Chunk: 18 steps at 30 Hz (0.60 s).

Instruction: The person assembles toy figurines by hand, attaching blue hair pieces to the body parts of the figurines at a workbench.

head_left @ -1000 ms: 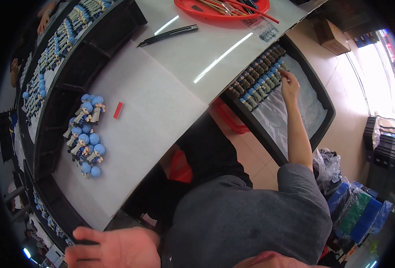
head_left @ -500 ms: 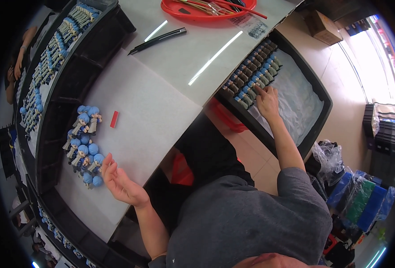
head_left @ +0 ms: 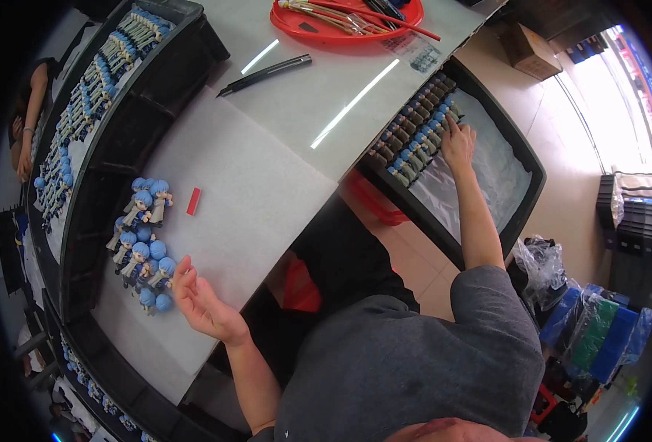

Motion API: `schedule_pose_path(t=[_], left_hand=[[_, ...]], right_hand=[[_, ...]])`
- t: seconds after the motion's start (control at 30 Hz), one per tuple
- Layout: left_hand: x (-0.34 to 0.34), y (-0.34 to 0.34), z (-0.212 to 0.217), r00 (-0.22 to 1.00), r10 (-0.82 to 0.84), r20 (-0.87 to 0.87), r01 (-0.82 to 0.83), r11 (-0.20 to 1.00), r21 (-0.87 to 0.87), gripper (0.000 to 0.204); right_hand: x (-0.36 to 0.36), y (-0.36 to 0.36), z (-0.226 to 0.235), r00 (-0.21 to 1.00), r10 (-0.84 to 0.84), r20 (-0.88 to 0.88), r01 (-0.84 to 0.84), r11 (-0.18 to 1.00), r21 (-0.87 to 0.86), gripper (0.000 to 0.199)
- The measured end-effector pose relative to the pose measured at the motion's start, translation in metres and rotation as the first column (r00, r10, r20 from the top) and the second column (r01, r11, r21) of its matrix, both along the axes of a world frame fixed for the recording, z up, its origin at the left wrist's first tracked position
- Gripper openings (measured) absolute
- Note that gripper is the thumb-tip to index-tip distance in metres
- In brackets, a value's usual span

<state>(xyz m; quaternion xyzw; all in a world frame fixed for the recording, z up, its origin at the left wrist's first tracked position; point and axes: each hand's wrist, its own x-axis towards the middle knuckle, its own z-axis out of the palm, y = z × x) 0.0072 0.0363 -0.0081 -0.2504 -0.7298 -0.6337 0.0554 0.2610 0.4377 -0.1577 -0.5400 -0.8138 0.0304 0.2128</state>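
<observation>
My left hand (head_left: 209,306) hovers over the table's near edge, its fingers apart and loosely curved, holding nothing. Just left of its fingertips stands a tight cluster of small blue-haired figurines (head_left: 140,250) with pale and dark-blue clothing. At the right, my right hand (head_left: 460,145) reaches into a black tray (head_left: 523,214), index finger stretched out. Its fingertips meet the far part of a row of blue-haired figurines in grey-green clothes (head_left: 423,146); whether they touch one or several is hard to see. Beside that row, brown-clothed figurines (head_left: 403,125) lie in neat lines.
A red strip (head_left: 193,201) and a black pen-like tool (head_left: 265,75) lie on the table. Farther back sits a red dish (head_left: 326,31) with brushes. A large black crate (head_left: 123,158) walls off the left, filled with figurines. Another person's arm (head_left: 33,121) shows beyond it.
My right hand has slid away from me along the figurine row, from its middle toward the far end. My left hand stays nearly still. The other person's arm has shifted.
</observation>
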Motion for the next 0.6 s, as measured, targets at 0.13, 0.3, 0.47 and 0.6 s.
schedule_pose_path(t=[0.13, 0.3, 0.47, 0.6], left_hand=[[0.001, 0.003, -0.002, 1.0, 0.0, -0.028, 0.0, 1.0, -0.01, 0.016], [-0.001, 0.001, 0.003, 0.999, -0.007, -0.041, 0.006, 1.0, -0.015, 0.015], [-0.008, 0.0, 0.002, 0.997, -0.062, -0.053, 0.062, 0.998, 0.0, 0.017], [-0.01, 0.001, 0.008, 0.979, -0.04, -0.198, 0.026, 0.997, -0.072, 0.018]], right_hand=[[0.01, 0.022, -0.01, 0.988, -0.031, 0.151, 0.037, 0.999, -0.037, 0.035], [-0.003, 0.047, -0.008, 0.993, -0.097, 0.07, 0.099, 0.995, -0.027, 0.036], [0.016, 0.097, -0.035, 0.966, -0.084, 0.244, 0.097, 0.994, -0.041, 0.04], [-0.016, 0.054, 0.018, 0.828, 0.073, -0.556, 0.005, 0.991, 0.137, 0.04]])
